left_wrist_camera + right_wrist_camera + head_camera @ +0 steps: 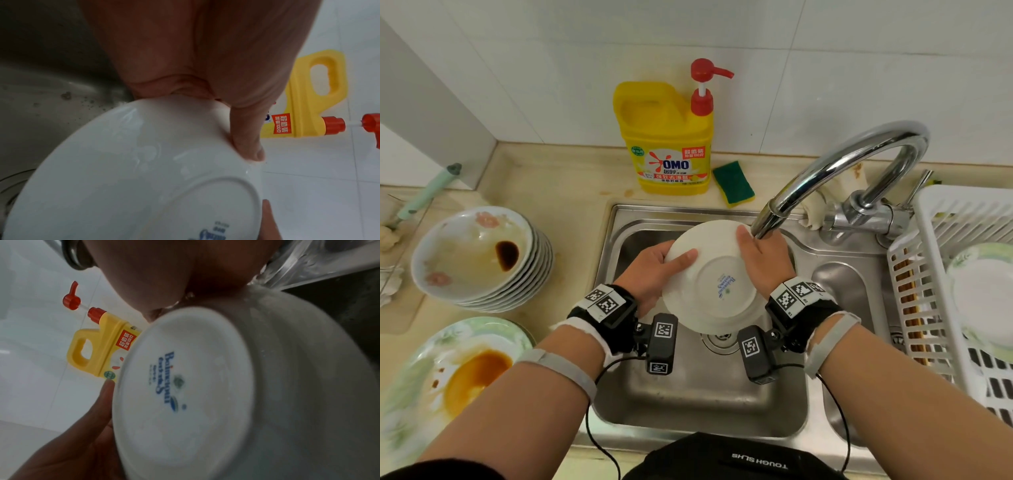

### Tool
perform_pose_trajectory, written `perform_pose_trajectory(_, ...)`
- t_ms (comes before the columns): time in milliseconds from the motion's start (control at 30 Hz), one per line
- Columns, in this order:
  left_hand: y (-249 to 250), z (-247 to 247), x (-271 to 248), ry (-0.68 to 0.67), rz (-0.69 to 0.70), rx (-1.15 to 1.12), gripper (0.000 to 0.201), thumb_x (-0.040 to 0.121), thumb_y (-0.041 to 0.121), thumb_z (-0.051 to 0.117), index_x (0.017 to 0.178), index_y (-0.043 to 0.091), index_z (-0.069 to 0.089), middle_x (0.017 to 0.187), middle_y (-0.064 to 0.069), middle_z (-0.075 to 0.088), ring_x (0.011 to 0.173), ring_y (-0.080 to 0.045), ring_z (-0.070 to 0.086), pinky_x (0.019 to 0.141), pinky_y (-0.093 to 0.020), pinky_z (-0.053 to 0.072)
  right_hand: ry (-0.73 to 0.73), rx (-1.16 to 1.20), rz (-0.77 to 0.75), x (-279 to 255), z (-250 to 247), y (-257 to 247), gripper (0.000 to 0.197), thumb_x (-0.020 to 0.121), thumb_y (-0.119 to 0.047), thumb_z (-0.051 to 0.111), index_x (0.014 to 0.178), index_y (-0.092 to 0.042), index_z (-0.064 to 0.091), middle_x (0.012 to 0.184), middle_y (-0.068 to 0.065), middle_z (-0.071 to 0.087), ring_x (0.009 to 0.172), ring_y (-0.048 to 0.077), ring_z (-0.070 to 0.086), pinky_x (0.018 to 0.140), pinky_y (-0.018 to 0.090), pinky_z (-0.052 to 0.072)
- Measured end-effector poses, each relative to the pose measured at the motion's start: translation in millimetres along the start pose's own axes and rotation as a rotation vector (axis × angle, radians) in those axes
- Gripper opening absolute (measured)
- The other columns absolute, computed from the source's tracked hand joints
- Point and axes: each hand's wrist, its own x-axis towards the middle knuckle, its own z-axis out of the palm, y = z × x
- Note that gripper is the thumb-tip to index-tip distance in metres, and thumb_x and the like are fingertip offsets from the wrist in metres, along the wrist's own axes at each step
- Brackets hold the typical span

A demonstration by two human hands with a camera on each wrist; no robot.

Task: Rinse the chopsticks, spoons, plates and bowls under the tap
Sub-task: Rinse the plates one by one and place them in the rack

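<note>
A white plate [717, 284] is held tilted over the sink, its underside with a blue maker's mark [164, 382] facing me. My left hand [657, 267] grips its left rim, thumb [246, 138] pressed on the wet back [123, 178]. My right hand [763, 263] holds the right rim just under the tap spout [767, 222], its fingers hidden behind the plate. In the right wrist view water [287, 264] runs onto the rim beside that hand. The plate's inner face is hidden.
A stack of dirty bowls [476, 253] and a sauce-stained plate [448, 377] sit on the counter at left. Behind the steel sink [688, 394] stand a yellow detergent bottle [667, 144] and a sponge [734, 183]. A white drying rack [928, 212] at right holds chopsticks [909, 301] and a plate [986, 301].
</note>
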Motion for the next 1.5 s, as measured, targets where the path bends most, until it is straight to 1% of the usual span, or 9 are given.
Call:
perform_pose_trajectory(200, -11, -3, -5, 0.018, -0.003, -0.106, 0.049, 0.089, 0.032, 0.069, 0.133, 0.012, 0.063, 0.124, -0.016, 0.071, 0.114, -0.035, 0.067, 0.097, -0.051, 0.055, -0.085, 0.004, 0.164, 8, 12, 11, 0.076, 0.053, -0.109, 0.027, 0.076, -0.037, 0.033, 0.083, -0.002, 0.045, 0.088, 0.026, 0.054, 0.084, 0.04, 0.046)
perform_pose_trajectory(400, -15, -6, -5, 0.024, 0.01, -0.145, 0.045, 0.094, 0.032, 0.067, 0.136, 0.015, 0.061, 0.129, -0.015, 0.069, 0.118, -0.034, 0.065, 0.1, -0.052, 0.053, -0.067, 0.008, 0.221, 7, 12, 3, 0.133, 0.046, -0.111, 0.026, 0.131, -0.012, 0.05, 0.125, 0.018, 0.063, 0.112, 0.033, 0.063, 0.101, 0.054, 0.05)
perform_pose_trajectory(500, -14, -5, -5, 0.033, -0.001, -0.151, 0.043, 0.095, 0.03, 0.067, 0.135, 0.015, 0.061, 0.128, -0.014, 0.069, 0.118, -0.034, 0.065, 0.099, -0.053, 0.054, -0.061, 0.013, 0.208, 4, 7, -6, 0.12, 0.054, -0.105, 0.032, 0.13, -0.014, 0.053, 0.12, 0.013, 0.065, 0.109, 0.029, 0.064, 0.1, 0.05, 0.05)
perform_pose_trajectory(633, -9, -5, -2, 0.067, -0.021, -0.1, 0.041, 0.092, 0.033, 0.072, 0.129, 0.014, 0.066, 0.125, -0.013, 0.07, 0.119, -0.037, 0.064, 0.099, -0.058, 0.053, -0.034, 0.051, 0.158, 4, 0, -11, 0.067, 0.087, -0.077, 0.051, 0.113, -0.015, 0.058, 0.106, 0.002, 0.065, 0.107, 0.026, 0.063, 0.09, 0.036, 0.045)
perform_pose_trajectory(733, -2, -3, 1, 0.094, 0.01, 0.016, 0.048, 0.079, 0.048, 0.08, 0.116, 0.019, 0.072, 0.115, -0.011, 0.074, 0.103, -0.031, 0.069, 0.086, -0.049, 0.058, -0.042, 0.077, 0.155, 5, -1, -10, 0.049, 0.091, -0.065, 0.059, 0.111, -0.02, 0.054, 0.103, -0.004, 0.061, 0.1, 0.02, 0.057, 0.089, 0.031, 0.04)
perform_pose_trajectory(867, 1, -1, 4, 0.084, 0.053, 0.059, 0.043, 0.081, 0.045, 0.081, 0.113, 0.018, 0.074, 0.109, -0.011, 0.076, 0.1, -0.031, 0.071, 0.086, -0.046, 0.059, -0.031, 0.1, 0.159, 2, 1, -12, 0.067, 0.083, -0.067, 0.066, 0.129, -0.02, 0.052, 0.12, -0.004, 0.061, 0.11, 0.018, 0.058, 0.088, 0.03, 0.04)
perform_pose_trajectory(967, -2, -3, 3, 0.083, 0.031, -0.019, 0.045, 0.084, 0.043, 0.078, 0.12, 0.017, 0.071, 0.115, -0.013, 0.074, 0.104, -0.033, 0.07, 0.091, -0.05, 0.058, -0.019, 0.077, 0.135, 4, 0, -9, 0.063, 0.083, -0.066, 0.066, 0.119, -0.016, 0.054, 0.115, 0.0, 0.061, 0.106, 0.018, 0.057, 0.088, 0.03, 0.04)
perform_pose_trajectory(1200, -8, -8, -3, 0.103, -0.026, -0.277, 0.041, 0.096, 0.033, 0.064, 0.132, 0.013, 0.063, 0.125, -0.014, 0.071, 0.111, -0.032, 0.068, 0.094, -0.052, 0.055, -0.106, 0.125, 0.172, 0, -1, -9, 0.082, 0.089, -0.071, 0.055, 0.15, -0.018, 0.041, 0.144, 0.003, 0.056, 0.133, 0.027, 0.052, 0.111, 0.04, 0.04)
perform_pose_trajectory(1500, -1, -9, 1, 0.153, 0.001, -0.152, 0.047, 0.092, 0.044, 0.07, 0.132, 0.022, 0.062, 0.124, -0.006, 0.072, 0.118, -0.031, 0.066, 0.095, -0.055, 0.056, -0.06, 0.087, 0.06, 0, -11, -26, 0.049, 0.104, -0.048, 0.046, 0.127, -0.006, 0.056, 0.104, 0.001, 0.054, 0.096, 0.014, 0.048, 0.086, 0.026, 0.034)
